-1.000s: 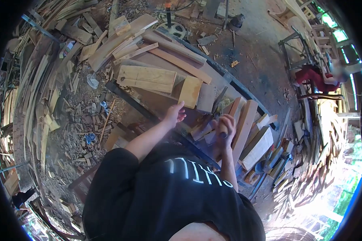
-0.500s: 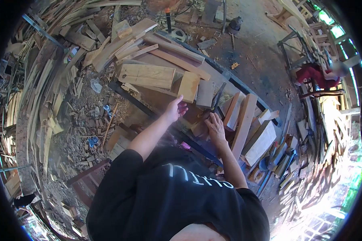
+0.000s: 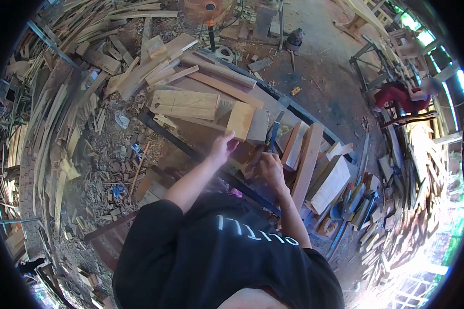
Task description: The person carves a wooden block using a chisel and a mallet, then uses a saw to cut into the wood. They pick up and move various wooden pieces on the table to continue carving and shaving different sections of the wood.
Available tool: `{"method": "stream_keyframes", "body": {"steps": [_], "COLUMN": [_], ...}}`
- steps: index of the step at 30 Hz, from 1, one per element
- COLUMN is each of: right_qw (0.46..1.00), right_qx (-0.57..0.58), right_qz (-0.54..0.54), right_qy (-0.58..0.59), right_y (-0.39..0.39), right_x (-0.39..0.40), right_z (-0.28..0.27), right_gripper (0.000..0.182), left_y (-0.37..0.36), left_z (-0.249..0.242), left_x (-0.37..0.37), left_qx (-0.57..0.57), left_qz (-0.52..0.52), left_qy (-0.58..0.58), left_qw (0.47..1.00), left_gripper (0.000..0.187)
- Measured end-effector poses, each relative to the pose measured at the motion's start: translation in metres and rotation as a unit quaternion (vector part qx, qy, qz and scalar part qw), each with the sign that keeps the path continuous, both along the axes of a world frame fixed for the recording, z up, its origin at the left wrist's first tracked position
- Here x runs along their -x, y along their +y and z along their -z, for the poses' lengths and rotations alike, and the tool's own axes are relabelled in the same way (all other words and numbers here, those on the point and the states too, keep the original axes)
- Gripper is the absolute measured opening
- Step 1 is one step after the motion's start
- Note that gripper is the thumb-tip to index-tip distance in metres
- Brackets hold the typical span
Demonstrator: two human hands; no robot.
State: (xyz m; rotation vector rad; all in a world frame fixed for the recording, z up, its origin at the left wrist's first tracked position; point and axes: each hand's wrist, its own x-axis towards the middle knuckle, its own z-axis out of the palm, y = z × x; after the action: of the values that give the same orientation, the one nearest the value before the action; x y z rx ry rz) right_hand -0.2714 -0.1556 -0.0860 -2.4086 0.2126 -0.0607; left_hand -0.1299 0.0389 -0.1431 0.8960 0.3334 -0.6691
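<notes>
At the near end of a pale wooden block [image 3: 239, 120], my left hand [image 3: 224, 148] has its thumb against the corner and its fingers curled below the edge. My right hand [image 3: 269, 167] is closed beside an upright dark metal bar [image 3: 276, 127], with its fingers round a brown, handle-like piece [image 3: 254, 158]. The lower part of that piece is hard to make out. A greyish block [image 3: 258, 126] stands between the pale block and the bar. Farther left lies a wide wooden block [image 3: 185, 104].
Long beams [image 3: 308, 164] and a thick pale block [image 3: 329, 184] lean on the right. Planks [image 3: 152, 64] are stacked at the upper left. Wood scraps cover the floor around. A person in red [image 3: 403, 98] sits at the far right.
My left hand has come against the pale block's near end and its fingers have curled. My right hand has moved slightly down and left, and its fingers have closed. The view has shifted a little.
</notes>
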Motion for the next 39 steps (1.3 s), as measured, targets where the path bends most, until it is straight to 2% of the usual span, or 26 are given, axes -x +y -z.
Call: {"method": "stream_keyframes", "body": {"steps": [1, 2, 3, 4, 5, 6, 8, 10, 12, 13, 14, 15, 16, 18, 21, 24, 26, 27, 29, 32, 33, 34, 36, 39], "right_qw": [0.999, 0.998, 0.982, 0.949, 0.931, 0.930, 0.862, 0.872, 0.964, 0.979, 0.978, 0.985, 0.985, 0.969, 0.955, 0.975, 0.978, 0.978, 0.945, 0.931, 0.936, 0.932, 0.952, 0.938], "right_qx": [-0.049, -0.051, -0.166, -0.279, -0.346, -0.347, -0.484, -0.457, -0.244, -0.179, -0.175, -0.096, -0.014, 0.054, 0.039, 0.002, 0.079, 0.078, 0.178, 0.178, 0.131, 0.133, 0.079, 0.023], "right_qz": [0.019, 0.022, 0.076, 0.128, 0.117, 0.119, 0.124, 0.141, 0.097, 0.102, 0.112, 0.137, 0.158, 0.224, 0.291, 0.215, 0.194, 0.195, 0.253, 0.280, 0.290, 0.303, 0.288, 0.345], "right_qy": [0.006, 0.007, 0.043, 0.078, 0.021, 0.022, 0.087, 0.103, 0.038, 0.004, 0.008, -0.032, -0.071, -0.089, -0.053, -0.047, -0.011, -0.007, 0.106, 0.156, 0.147, 0.148, 0.061, 0.032], "right_y": [0.004, 0.010, 0.017, 0.023, 0.026, 0.030, 0.038, 0.048, 0.047, 0.042, 0.036, 0.030, 0.022, 0.001, -0.014, -0.003, 0.019, 0.029, 0.048, 0.048, 0.044, 0.044, 0.041, 0.038], "right_x": [-0.005, -0.010, -0.015, -0.021, -0.027, -0.034, -0.051, -0.063, -0.067, -0.067, -0.062, -0.055, -0.048, -0.030, -0.004, 0.009, 0.012, 0.008, -0.002, -0.008, -0.007, -0.004, 0.001, 0.017], "right_z": [-0.005, -0.009, -0.014, -0.016, 0.005, 0.005, 0.004, -0.013, -0.019, -0.020, -0.024, -0.036, -0.043, -0.044, -0.032, -0.022, -0.005, -0.004, -0.003, 0.025, 0.038, 0.040, 0.043, -0.018], "right_gripper": [0.036, 0.036, 0.036, 0.038, 0.042, 0.042, 0.044, 0.045, 0.047, 0.044, 0.044, 0.040, 0.037, 0.027, 0.022, 0.019, 0.030, 0.030, 0.046, 0.053, 0.048, 0.048, 0.046, 0.044], "left_y": [0.003, 0.005, 0.006, 0.005, 0.006, 0.009, 0.014, 0.016, 0.016, 0.018, 0.019, 0.020, 0.022, 0.025, 0.028, 0.026, 0.023, 0.021, 0.020, 0.019, 0.020, 0.021, 0.015, -0.001], "left_z": [-0.007, -0.014, -0.020, -0.024, -0.027, -0.026, -0.025, -0.037, -0.036, -0.021, -0.005, 0.013, 0.009, -0.001, 0.002, 0.007, 0.007, 0.006, -0.001, -0.019, -0.021, -0.022, -0.011, 0.003], "left_x": [0.006, 0.011, 0.016, 0.022, 0.026, 0.029, 0.028, 0.018, 0.005, -0.008, -0.019, -0.027, -0.030, -0.034, -0.035, -0.038, -0.038, -0.037, -0.034, -0.017, -0.009, -0.001, 0.012, 0.022], "left_qx": [0.015, 0.031, 0.029, 0.050, 0.071, 0.069, 0.074, 0.074, 0.077, 0.074, 0.071, 0.042, 0.045, -0.001, 0.003, -0.002, -0.017, -0.024, -0.033, -0.043, -0.076, -0.108, -0.125, -0.197], "left_qz": [0.021, 0.042, 0.046, 0.040, 0.034, 0.036, 0.049, 0.050, 0.055, 0.056, 0.057, 0.047, 0.054, 0.062, 0.075, 0.079, 0.070, 0.058, 0.052, 0.079, 0.140, 0.201, 0.263, 0.376], "left_qy": [-0.008, -0.016, -0.015, 0.004, 0.024, 0.025, 0.034, 0.035, 0.043, 0.061, 0.080, 0.087, 0.092, 0.093, 0.085, 0.077, 0.082, 0.073, 0.065, 0.053, 0.071, 0.088, 0.059, -0.045], "left_qw": [1.000, 0.998, 0.998, 0.998, 0.997, 0.997, 0.995, 0.995, 0.995, 0.994, 0.993, 0.994, 0.993, 0.994, 0.994, 0.994, 0.994, 0.995, 0.996, 0.995, 0.985, 0.970, 0.955, 0.904], "left_gripper": [0.025, 0.025, 0.025, 0.025, 0.026, 0.026, 0.027, 0.026, 0.026, 0.024, 0.022, 0.022, 0.022, 0.024, 0.024, 0.025, 0.025, 0.028, 0.031, 0.038, 0.039, 0.041, 0.040, 0.045]}}
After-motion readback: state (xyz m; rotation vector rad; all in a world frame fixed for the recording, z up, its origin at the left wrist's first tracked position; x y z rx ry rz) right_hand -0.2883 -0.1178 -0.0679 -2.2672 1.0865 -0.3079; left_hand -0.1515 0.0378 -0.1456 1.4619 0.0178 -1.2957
